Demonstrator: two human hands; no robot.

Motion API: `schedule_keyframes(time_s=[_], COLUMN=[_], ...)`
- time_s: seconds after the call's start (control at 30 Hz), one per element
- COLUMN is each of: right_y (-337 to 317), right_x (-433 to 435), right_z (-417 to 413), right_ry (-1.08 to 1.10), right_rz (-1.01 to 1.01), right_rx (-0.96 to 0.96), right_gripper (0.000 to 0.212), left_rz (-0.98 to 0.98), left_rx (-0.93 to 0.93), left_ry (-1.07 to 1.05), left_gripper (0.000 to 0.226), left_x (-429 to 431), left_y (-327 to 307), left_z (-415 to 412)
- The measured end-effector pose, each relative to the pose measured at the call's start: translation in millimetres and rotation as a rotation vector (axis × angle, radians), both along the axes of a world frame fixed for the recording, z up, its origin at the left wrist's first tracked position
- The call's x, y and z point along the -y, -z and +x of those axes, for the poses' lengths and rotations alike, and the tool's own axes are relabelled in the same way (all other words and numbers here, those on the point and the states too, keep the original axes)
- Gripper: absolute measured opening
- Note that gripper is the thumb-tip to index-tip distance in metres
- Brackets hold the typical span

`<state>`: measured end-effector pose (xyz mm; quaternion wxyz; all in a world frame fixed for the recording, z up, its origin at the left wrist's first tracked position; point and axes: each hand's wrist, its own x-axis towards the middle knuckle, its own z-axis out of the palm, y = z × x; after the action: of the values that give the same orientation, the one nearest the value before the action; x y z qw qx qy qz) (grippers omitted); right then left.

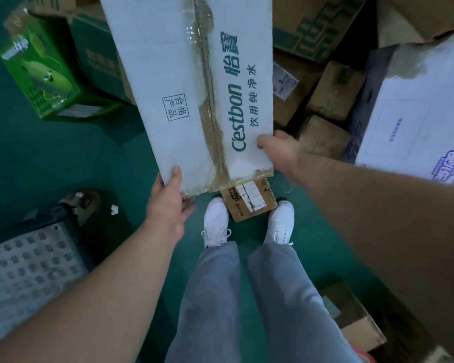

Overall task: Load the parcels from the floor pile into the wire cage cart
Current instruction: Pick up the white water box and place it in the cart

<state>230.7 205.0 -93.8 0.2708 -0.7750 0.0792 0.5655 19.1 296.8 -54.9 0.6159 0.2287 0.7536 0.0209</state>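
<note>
**Two hands on the near end of a water carton**

The left hand [168, 203] clamps the near left corner of the white C'estbon carton [184, 82], thumb on top and fingers underneath. The right hand [278, 150] holds the near right edge, thumb pressed on the printed face; its fingers go round the side, out of sight. The carton hangs in front of the person, above the small brown parcel [249, 200] that lies between the white shoes [215, 218], and its far end runs out of view.

Both grips sit at one end, so a heavy load would likely lever the far end down and pull the carton off the thumbs. The taped centre seam [210, 100] is torn and peeling and may split under strain. The parcel at the feet is a trip risk on the first step. More of the floor pile [333, 93] lies to the right. A perforated panel [24, 265] at lower left may belong to the cart, though that is uncertain.
</note>
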Motion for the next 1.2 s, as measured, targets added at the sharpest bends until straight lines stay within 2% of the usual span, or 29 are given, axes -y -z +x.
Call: schedule_keyframes(time_s=[0.1,0.2,0.27,0.43,0.53,0.67,0.77,0.87,0.93,1.07,1.2], right_y=[-26.9,-68.4,-100.8,-195.7,-255.6,-312.3,-345.6,-370.9,-382.3,-423.5,-453.8], right_x=[9.6,20.7,29.3,47.3,50.4,55.3,53.2,43.0,32.5,1.5,-17.2], right_z=[-16.6,-23.8,-24.6,-22.6,-32.2,-66.2,-105.5,-147.3,-181.1,-259.0,-356.9], right_ry=[0.057,0.173,0.137,-0.142,-0.440,-0.776,-1.008,-1.161,-1.181,-1.108,-1.151], right_rz=[0.024,0.051,0.065,0.084,0.058,0.031,0.047,0.065,0.098,0.261,0.370], right_rx=[0.050,0.020,0.024,0.048,0.112,0.121,0.085,0.057,0.106,0.301,0.447], right_gripper=[0.030,0.033,0.032,0.045,0.057,0.062,0.062,0.078,0.100,0.084,0.082], left_rz=[-0.012,-0.055,-0.074,-0.139,-0.171,-0.194,-0.148,-0.079,-0.015,0.125,0.220], left_rx=[-0.042,-0.061,-0.073,-0.071,-0.071,-0.032,-0.016,-0.001,0.008,0.053,0.076], left_ry=[0.007,0.005,-0.022,-0.168,-0.255,-0.419,-0.524,-0.560,-0.586,-0.633,-0.607], left_gripper=[0.022,0.024,0.022,0.033,0.039,0.035,0.033,0.030,0.026,0.026,0.024], left_x=[-2.3,9.1,20.4,51.1,77.8,121.6,151.2,173.8,188.7,222.3,266.2], left_y=[-23.5,-60.6,-87.4,-169.3,-218.6,-277.7,-313.1,-336.2,-348.8,-360.8,-374.3], left_z=[-11.9,-25.5,-35.5,-70.4,-99.8,-142.4,-184.7,-241.4,-285.8,-387.6,-499.4])
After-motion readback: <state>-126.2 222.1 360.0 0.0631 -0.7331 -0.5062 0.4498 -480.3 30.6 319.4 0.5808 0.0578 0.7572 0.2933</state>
